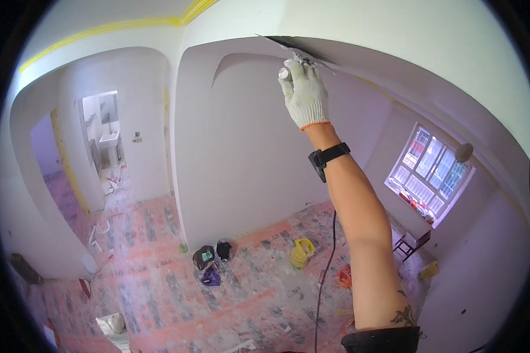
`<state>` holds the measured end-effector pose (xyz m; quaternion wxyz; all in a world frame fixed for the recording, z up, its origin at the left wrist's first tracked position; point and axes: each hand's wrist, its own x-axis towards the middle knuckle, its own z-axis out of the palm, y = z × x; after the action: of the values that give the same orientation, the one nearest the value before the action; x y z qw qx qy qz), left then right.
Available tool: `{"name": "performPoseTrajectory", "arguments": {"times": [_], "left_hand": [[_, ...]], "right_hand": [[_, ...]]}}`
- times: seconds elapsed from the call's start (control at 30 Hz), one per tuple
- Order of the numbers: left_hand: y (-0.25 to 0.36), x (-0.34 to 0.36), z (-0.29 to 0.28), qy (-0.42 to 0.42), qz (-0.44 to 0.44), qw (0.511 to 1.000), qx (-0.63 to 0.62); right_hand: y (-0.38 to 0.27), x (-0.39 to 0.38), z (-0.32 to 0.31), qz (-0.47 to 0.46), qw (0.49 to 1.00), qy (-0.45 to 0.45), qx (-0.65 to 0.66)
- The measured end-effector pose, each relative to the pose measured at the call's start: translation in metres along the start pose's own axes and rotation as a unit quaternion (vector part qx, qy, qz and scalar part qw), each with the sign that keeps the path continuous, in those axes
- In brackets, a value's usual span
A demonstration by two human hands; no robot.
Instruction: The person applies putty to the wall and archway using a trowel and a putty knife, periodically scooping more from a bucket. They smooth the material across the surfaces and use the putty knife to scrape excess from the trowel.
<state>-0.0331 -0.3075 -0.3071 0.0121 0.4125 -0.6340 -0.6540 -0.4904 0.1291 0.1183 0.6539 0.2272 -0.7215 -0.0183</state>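
My right hand [307, 94], in a white knitted glove with an orange cuff, is raised high and closed around a plastering trowel. The trowel's pale round handle [285, 74] pokes out beside my thumb. Its thin, wide blade lies along the lower edge of the white overhead beam [383, 26]; whether its whole face touches cannot be told. Grey smears of filler mark the fingertips. A black strap [330, 157] with a small device circles my right wrist. My left hand is out of the picture.
Pink sheeting [247, 300] covers the floor far below. On it lie dark bags [205, 257], a yellow bucket [301, 253] and a black cable [325, 265]. A chair [411, 244] stands under the window [433, 167]. At the left an arched opening leads to a washbasin [109, 140].
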Motion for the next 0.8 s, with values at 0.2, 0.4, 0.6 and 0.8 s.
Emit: {"name": "performPoseTrajectory", "arguments": {"times": [0.2, 0.4, 0.6, 0.8], "left_hand": [[0.048, 0.001, 0.038, -0.107, 0.045, 0.993, 0.035], [0.092, 0.025, 0.093, -0.251, 0.116, 0.951, 0.140], [0.129, 0.019, 0.170, -0.427, 0.254, 0.849, 0.181], [0.192, -0.060, 0.231, -0.627, 0.235, 0.714, 0.205]], "right_hand": [[0.007, -0.021, -0.117, -0.005, 0.998, 0.036, -0.044], [-0.001, -0.068, -0.321, 0.032, 0.989, 0.034, -0.137], [-0.028, -0.096, -0.554, 0.071, 0.947, 0.026, -0.312], [-0.060, -0.092, -0.639, 0.150, 0.868, 0.076, -0.467]]}}
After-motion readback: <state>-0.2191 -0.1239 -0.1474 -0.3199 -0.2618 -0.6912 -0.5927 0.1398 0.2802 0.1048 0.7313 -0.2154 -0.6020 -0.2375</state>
